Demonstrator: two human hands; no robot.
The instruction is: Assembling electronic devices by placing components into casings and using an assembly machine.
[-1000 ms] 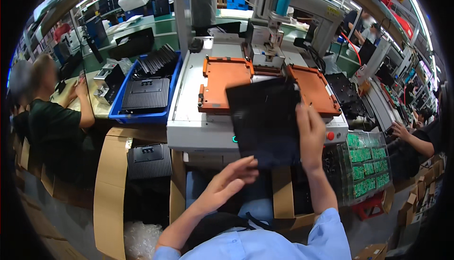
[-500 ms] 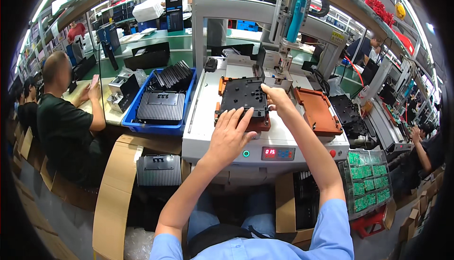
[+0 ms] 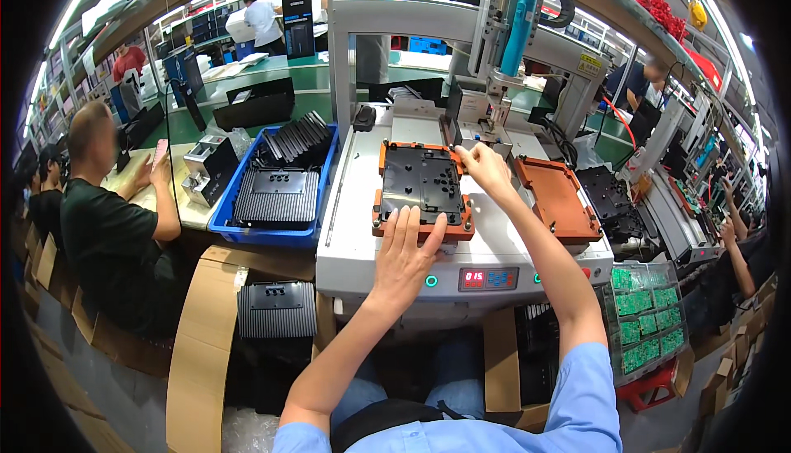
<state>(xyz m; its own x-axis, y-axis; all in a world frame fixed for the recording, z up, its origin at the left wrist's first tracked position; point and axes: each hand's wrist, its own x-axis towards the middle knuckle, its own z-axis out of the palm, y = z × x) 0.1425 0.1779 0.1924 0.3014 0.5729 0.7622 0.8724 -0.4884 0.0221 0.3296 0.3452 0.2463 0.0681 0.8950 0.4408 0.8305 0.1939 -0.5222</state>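
A black plastic panel [image 3: 412,179] with small knobs and holes lies flat within an orange fixture [image 3: 451,231] on the white machine bed. My left hand [image 3: 403,257] rests with its fingers stretched out over the panel's near edge, palm down. At the far right corner of the panel, my right hand [image 3: 488,170] is closed, thumb and curled fingers gripping that corner. Part of the panel's corner is hidden by the right hand. A second orange fixture [image 3: 559,198] stands to the right with nothing in it.
Above the bed hangs a machine head with a blue cylinder [image 3: 518,33]. A blue bin [image 3: 272,235] of black finned housings stands left, beside a seated person [image 3: 107,198] holding a phone. Cardboard boxes [image 3: 198,346] flank my legs. Green circuit boards [image 3: 647,321] fill a tray at right.
The black panel, tilted and off the fixture before, now lies flat in it. My left hand has shifted slightly; my right hand keeps near the far right corner, more curled.
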